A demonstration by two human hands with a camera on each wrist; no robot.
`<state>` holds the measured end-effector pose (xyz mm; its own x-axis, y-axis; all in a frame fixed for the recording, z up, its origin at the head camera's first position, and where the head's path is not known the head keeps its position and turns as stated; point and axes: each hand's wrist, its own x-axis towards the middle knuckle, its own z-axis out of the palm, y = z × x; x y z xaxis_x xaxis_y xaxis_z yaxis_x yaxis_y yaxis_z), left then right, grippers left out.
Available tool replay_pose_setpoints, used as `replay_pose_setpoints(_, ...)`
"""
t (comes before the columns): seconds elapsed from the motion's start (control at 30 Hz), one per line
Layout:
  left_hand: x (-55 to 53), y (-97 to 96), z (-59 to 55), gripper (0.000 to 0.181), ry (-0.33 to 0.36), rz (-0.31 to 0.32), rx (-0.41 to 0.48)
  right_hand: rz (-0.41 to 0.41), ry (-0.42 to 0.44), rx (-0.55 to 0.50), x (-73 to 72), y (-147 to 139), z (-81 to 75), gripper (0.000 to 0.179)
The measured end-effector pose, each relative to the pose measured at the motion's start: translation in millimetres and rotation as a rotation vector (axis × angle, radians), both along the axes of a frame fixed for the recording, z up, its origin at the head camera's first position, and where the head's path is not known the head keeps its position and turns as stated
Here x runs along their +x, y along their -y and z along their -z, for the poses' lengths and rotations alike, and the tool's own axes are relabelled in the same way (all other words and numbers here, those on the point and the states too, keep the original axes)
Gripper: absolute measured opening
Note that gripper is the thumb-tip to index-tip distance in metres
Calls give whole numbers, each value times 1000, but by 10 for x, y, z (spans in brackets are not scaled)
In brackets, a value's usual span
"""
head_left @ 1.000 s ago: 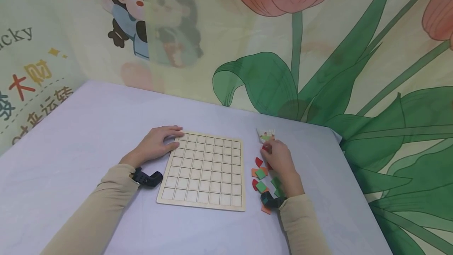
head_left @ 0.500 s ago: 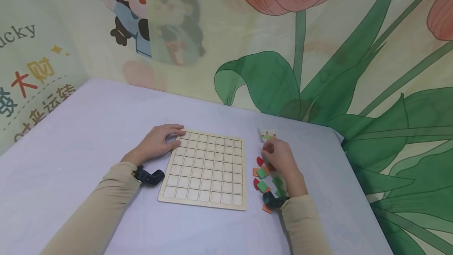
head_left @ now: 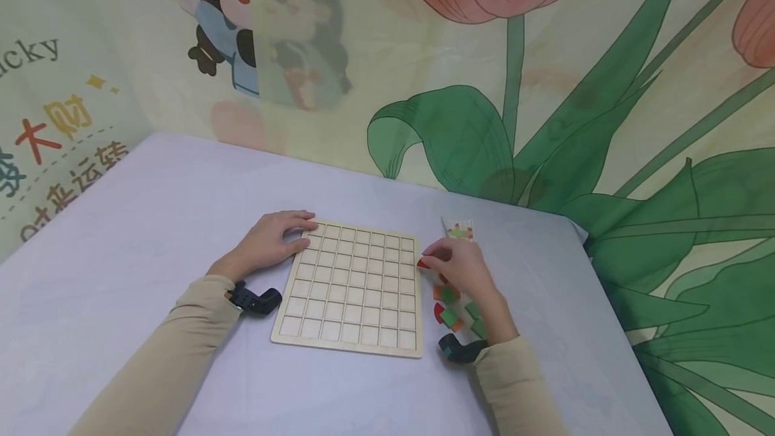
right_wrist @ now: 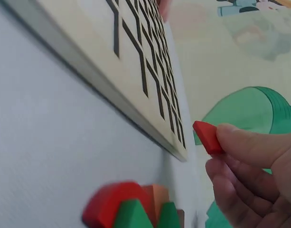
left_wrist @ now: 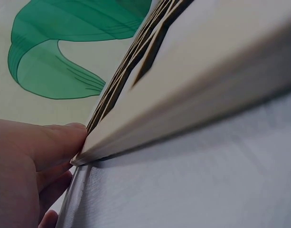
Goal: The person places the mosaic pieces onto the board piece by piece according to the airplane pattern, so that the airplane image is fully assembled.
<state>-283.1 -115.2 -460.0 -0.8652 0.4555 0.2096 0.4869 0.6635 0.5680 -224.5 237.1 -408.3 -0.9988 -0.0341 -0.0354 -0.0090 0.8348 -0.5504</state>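
My right hand [head_left: 465,268] pinches a small red quarter-round tile [right_wrist: 208,137] between thumb and fingertips. It holds the tile just off the right edge of a pale wooden grid board [head_left: 345,348], raised above the table in the right wrist view. At the board's far left corner, my left hand [head_left: 264,242] rests with its fingers along the edge and its thumb against the left side. Square recesses fill the board in rows. Below the right hand lie green square tiles [head_left: 449,317], orange tiles [head_left: 457,325] and another red tile [head_left: 438,313], partly hidden by the hand.
A small printed card [head_left: 460,229] lies behind the right hand. White cloth [head_left: 212,180] covers the table, whose right edge [head_left: 611,315] runs beyond the right forearm. A patterned backdrop [head_left: 387,52] rises behind the table. Each wrist wears a black camera [head_left: 259,301].
My right hand has moved left from near the card to the board's right edge, carrying the red tile. The left hand stays at the board's corner.
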Motion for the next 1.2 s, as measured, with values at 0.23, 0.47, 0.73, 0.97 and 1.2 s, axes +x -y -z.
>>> replay_pose_setpoints(0.23, 3, -9, -11, 35, 1, -6, -5, -27, 37, -65, 5, 87, 70, 12)
replay_pose_setpoints(0.47, 6, -7, -20, 35, -3, -6, -6, -55, 11, -38, 7, 173, 144, 24)
replay_pose_setpoints(0.73, 3, -13, -30, 35, -2, -5, -14, -4, -30, 13, 51, 254, 170, 15)
replay_pose_setpoints(0.97, 1, -18, -48, 35, 3, -3, -16, 51, -40, 17, 63, 279, 209, 11)
replay_pose_setpoints(1.2, -2, -16, -44, 35, 4, -2, -16, 46, -30, 48, 69, 323, 204, 9)
